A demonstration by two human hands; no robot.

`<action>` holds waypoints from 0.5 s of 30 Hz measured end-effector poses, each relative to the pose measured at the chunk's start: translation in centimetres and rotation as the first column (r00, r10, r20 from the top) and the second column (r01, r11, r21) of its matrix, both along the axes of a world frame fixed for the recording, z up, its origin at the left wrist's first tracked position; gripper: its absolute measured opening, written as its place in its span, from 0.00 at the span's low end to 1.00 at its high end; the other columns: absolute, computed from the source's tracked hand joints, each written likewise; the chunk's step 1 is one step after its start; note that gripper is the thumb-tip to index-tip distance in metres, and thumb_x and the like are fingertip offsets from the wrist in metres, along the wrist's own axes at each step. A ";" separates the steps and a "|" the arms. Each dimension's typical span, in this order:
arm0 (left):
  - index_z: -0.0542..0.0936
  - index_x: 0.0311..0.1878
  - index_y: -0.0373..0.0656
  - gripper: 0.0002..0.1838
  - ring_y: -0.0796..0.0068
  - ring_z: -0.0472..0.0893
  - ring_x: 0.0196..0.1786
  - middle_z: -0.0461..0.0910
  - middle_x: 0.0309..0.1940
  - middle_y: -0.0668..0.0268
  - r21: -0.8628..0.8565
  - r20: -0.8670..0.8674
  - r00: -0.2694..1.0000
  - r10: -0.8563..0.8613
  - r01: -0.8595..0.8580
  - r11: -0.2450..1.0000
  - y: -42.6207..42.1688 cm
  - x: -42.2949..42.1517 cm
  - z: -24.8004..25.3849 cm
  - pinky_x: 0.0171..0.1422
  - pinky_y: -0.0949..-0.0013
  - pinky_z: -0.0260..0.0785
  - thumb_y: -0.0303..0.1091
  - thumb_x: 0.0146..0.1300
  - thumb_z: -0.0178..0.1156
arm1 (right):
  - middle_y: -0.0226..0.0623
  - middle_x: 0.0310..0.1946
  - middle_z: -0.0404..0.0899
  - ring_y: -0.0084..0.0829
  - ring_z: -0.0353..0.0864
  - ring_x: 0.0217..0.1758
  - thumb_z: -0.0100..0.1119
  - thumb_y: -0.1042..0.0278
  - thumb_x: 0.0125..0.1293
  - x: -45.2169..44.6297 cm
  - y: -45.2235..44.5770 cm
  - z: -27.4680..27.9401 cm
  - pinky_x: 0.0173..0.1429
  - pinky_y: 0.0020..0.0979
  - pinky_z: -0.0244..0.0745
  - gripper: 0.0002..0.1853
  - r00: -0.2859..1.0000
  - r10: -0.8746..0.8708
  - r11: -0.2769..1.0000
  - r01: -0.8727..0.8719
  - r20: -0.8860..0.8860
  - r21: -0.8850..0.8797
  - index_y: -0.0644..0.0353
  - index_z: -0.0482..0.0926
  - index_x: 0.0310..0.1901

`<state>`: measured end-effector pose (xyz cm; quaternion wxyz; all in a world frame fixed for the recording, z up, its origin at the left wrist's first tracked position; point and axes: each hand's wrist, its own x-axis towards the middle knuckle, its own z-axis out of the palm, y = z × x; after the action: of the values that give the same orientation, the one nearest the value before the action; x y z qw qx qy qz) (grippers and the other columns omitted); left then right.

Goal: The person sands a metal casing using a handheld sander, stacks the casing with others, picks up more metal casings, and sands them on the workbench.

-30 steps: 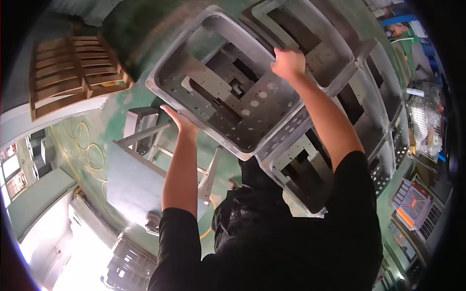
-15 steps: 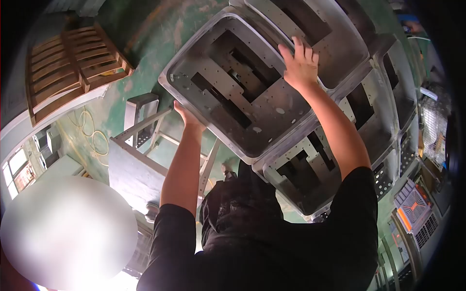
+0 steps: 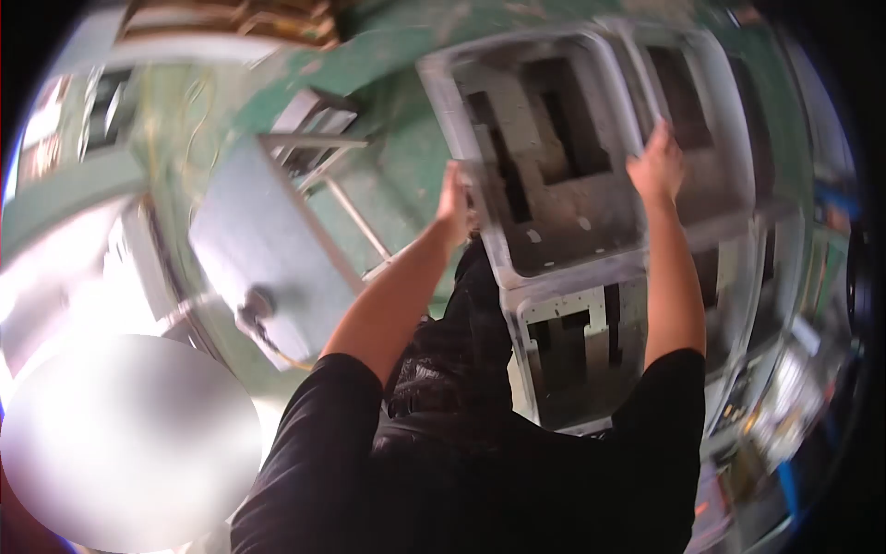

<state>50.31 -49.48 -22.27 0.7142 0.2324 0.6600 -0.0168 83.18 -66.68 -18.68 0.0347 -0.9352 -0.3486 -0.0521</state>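
Note:
A grey open metal casing [image 3: 591,217], with rounded corners, raised rims, dark rectangular cutouts and small holes, lies in front of me. My left hand [image 3: 453,208] is at its left side, with the fingers partly hidden behind the wall. On the right rim, my right hand [image 3: 658,168] has its fingers closed around the edge. A similar metal casing [image 3: 692,92] adjoins it on the right, and another lower metal casing [image 3: 591,369] sits nearer my body. The picture is blurred by motion.
Left of me stands a table [image 3: 268,231] with a pale top and metal legs, carrying a dark hand tool [image 3: 257,309]. A wooden pallet [image 3: 231,18] is at the far left, on the green floor [image 3: 397,120]. Plastic-wrapped items [image 3: 784,397] lie at the right.
The view has swung, so the casing appears farther right and straighter. It now sits level beside the neighbouring casings instead of tilted. My hands stay at its left and right sides.

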 end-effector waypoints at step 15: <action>0.84 0.58 0.47 0.25 0.72 0.84 0.55 0.88 0.50 0.59 0.041 0.417 0.886 0.204 -0.243 0.969 -18.8 -50.4 6.7 0.56 0.64 0.72 0.54 0.76 0.49 | 0.55 0.72 0.61 0.55 0.57 0.78 0.69 0.53 0.54 -30.4 6.4 2.5 0.77 0.56 0.55 0.44 0.950 0.280 0.955 -0.260 -0.141 0.143 0.53 0.62 0.73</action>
<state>-0.06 -68.30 -15.54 0.8222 0.1859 0.5181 0.1451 52.79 -60.24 -16.16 0.1268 -0.8758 -0.4657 0.0069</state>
